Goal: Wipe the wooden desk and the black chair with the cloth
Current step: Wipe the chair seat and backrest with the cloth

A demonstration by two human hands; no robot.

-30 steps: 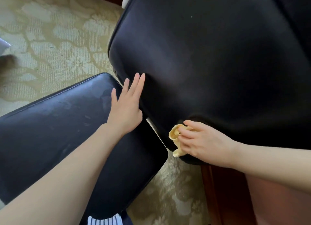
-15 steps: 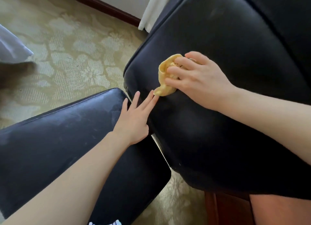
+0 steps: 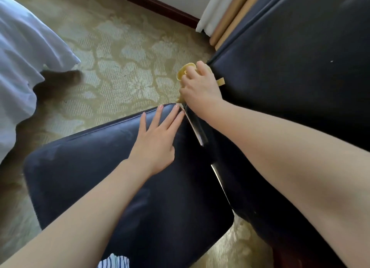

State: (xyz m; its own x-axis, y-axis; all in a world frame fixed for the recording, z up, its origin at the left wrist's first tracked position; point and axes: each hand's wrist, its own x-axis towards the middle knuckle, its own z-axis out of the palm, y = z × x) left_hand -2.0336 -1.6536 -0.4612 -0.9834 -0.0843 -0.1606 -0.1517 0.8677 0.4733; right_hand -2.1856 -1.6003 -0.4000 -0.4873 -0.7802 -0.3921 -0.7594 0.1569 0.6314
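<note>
The black chair fills the frame: its leather backrest (image 3: 290, 71) on the right and its seat cushion (image 3: 112, 167) at the lower left. My right hand (image 3: 200, 89) grips a bunched yellow cloth (image 3: 185, 71) at the backrest's left edge, near the corner where backrest and seat meet. A strip of the cloth pokes out to the right of the hand. My left hand (image 3: 158, 137) lies flat on the seat's far corner, fingers straight and spread. The wooden desk is out of view.
Patterned beige carpet (image 3: 124, 53) lies beyond the chair. White bedding (image 3: 22, 63) hangs at the left. A dark baseboard (image 3: 160, 5), a white curtain (image 3: 218, 5) and tan curtain folds stand at the top. Reddish wood shows at the bottom right.
My right hand has swept the cloth up the backrest and out to its left edge. My left hand has shifted from the backrest onto the seat cushion. The view has tilted further up.
</note>
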